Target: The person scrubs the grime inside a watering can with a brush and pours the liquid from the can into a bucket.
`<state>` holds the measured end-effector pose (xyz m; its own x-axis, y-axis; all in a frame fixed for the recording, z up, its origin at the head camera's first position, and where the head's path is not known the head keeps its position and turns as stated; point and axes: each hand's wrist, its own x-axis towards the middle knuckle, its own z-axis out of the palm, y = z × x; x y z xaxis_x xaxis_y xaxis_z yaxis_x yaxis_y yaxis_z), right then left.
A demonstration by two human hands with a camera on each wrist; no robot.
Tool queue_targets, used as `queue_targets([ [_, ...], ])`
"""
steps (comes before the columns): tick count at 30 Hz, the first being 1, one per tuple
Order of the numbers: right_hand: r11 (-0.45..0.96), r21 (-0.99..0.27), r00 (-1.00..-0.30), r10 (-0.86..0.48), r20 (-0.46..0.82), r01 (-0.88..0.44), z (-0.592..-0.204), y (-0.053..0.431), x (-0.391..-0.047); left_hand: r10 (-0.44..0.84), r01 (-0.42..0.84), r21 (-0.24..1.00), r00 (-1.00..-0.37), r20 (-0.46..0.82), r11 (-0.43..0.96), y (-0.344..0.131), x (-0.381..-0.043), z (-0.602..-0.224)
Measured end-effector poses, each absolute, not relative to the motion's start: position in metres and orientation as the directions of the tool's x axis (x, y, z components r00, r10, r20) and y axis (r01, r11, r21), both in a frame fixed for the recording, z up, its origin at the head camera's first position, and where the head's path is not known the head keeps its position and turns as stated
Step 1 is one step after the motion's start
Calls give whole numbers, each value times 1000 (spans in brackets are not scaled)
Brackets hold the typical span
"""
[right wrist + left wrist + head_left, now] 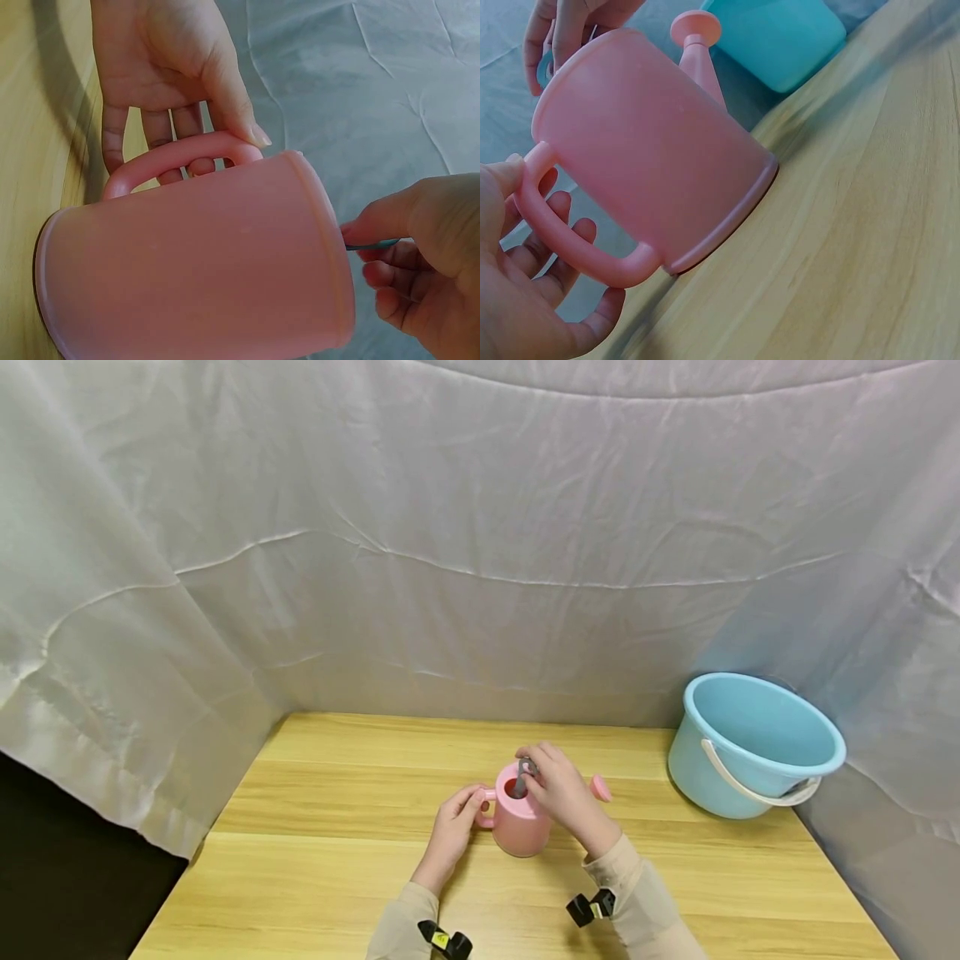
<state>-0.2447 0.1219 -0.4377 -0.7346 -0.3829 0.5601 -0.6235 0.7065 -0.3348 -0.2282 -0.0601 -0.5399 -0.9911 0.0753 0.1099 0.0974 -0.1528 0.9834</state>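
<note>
A pink watering can [522,833] stands upright on the wooden table, its sprinkler head [600,788] pointing right. My left hand [453,828] holds the can's handle [562,238], thumb at the top of the loop and fingers around it. Over the can's top opening, my right hand [557,787] pinches a thin grey-blue piece with a looped end [521,785]. Its lower part dips into the opening. In the right wrist view only a narrow teal edge of this piece [373,244] shows between thumb and fingers; its full shape is hidden.
A light blue bucket [693,772] with a white handle [738,783] sits at the table's back right. Grey curtains [480,527] hang behind and along both sides of the wooden table [315,860].
</note>
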Motion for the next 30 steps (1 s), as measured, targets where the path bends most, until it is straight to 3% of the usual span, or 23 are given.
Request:
queue_targets([
  [4,717,-305,-717,-380,584,-627,-438,120,-246,72,89,984,-992,101,-156,-59,-228,-540],
  [13,683,-161,-558,-412,721,-713,-436,118,-248,76,86,977,-992,102,-196,-59,-229,-541],
  [21,649,-103,-463,-412,785,-753,-427,118,-244,73,92,984,-992,104,-155,-60,-229,-540],
  [25,636,-96,-442,-411,798,-765,-426,119,-243,70,86,983,-993,98,-161,-61,-229,-539],
  [30,646,-119,-467,-400,788,-754,-427,119,-243,75,87,982,-992,101,-169,-61,-229,-540],
])
